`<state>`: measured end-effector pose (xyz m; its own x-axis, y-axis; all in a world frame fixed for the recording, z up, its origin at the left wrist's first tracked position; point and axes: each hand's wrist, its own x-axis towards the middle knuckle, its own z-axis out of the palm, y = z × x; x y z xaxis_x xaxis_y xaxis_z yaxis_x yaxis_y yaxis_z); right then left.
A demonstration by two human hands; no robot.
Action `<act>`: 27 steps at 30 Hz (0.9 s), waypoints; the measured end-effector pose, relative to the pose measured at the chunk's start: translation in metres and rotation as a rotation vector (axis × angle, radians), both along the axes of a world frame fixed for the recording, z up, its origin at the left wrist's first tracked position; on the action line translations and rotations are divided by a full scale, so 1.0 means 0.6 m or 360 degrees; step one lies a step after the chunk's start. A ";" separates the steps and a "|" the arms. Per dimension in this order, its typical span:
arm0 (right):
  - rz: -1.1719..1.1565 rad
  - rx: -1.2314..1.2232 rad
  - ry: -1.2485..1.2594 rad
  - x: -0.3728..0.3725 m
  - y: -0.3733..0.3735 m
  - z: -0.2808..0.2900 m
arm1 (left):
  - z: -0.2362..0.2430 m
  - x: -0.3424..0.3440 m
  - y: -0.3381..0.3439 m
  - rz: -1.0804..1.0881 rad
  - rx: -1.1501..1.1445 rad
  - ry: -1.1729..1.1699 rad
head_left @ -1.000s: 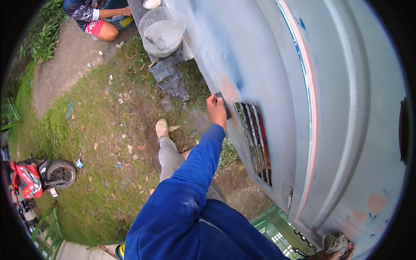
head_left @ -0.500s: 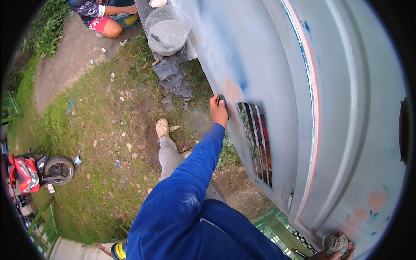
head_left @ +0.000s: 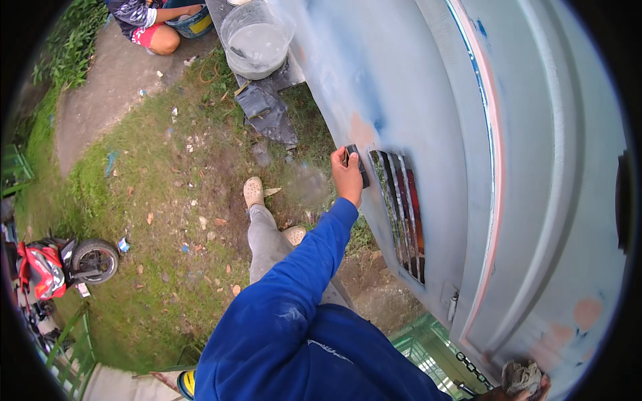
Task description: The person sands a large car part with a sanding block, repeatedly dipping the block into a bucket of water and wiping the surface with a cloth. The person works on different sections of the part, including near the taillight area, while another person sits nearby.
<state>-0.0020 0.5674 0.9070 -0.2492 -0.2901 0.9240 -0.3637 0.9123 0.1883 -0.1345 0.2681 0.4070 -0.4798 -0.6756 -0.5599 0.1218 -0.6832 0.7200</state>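
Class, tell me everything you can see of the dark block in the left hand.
The block is small, blackish and oblong, with a matte look; its exact material cannot be told. The left hand grips it, with the fingers and thumb covering part of it. It appears to lie against the grey panel, near the panel's edge, its long side slanting slightly from upper left to lower right. The slatted opening is just to its right, and a pinkish patch is just above it.

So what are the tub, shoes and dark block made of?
Tub: probably cloudy plastic; its wall looks see-through. Shoes: likely matte moulded foam or rubber, judging by their holes. Block: perhaps rubber, dark and dull; the view leaves it open.
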 end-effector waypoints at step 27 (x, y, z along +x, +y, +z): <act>-0.0142 0.0025 -0.0015 0.018 0.011 -0.002 | 0.059 0.024 0.039 -0.0153 -0.0142 0.0031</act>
<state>0.0086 0.5741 0.9056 -0.2830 -0.2808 0.9171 -0.2831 0.9380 0.1999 -0.1203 0.2918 0.4423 -0.5551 -0.6725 -0.4895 0.0735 -0.6258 0.7765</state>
